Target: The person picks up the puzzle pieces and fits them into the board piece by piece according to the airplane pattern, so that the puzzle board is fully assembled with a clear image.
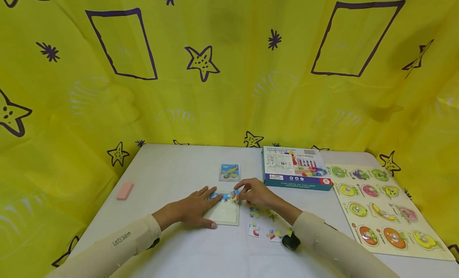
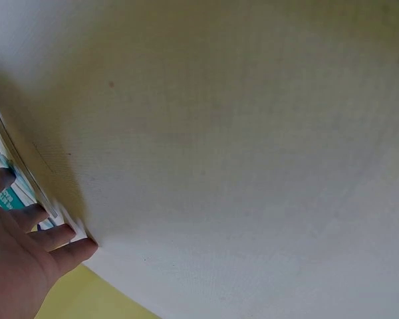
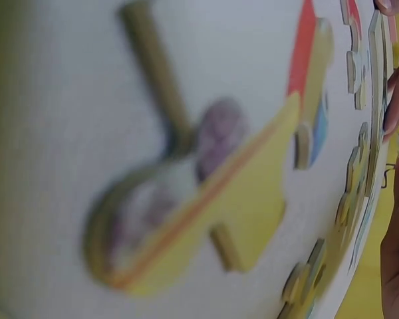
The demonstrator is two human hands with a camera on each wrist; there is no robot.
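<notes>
A small pale puzzle tray (image 1: 226, 217) lies mid-table, with blue and white jigsaw pieces (image 1: 225, 197) along its top edge. My left hand (image 1: 195, 208) rests spread on the tray's left side, fingertips touching the placed pieces; the left wrist view shows this hand (image 2: 16, 262) with its fingers straight against the tray's edge. At the upper right corner, my right hand (image 1: 256, 192) pinches a colourful jigsaw piece (image 1: 235, 193), partly hidden by the fingers. Several loose pieces (image 1: 254, 230) lie below that hand, one large yellow piece (image 3: 253, 219) close to the right wrist view.
Behind the tray lies a small picture card (image 1: 230, 172). A boxed bead set (image 1: 295, 168) stands at back right, beside a fruit knob board (image 1: 389, 210). A pink block (image 1: 124, 191) is at left. Yellow patterned curtain (image 1: 229, 102) surrounds the white table.
</notes>
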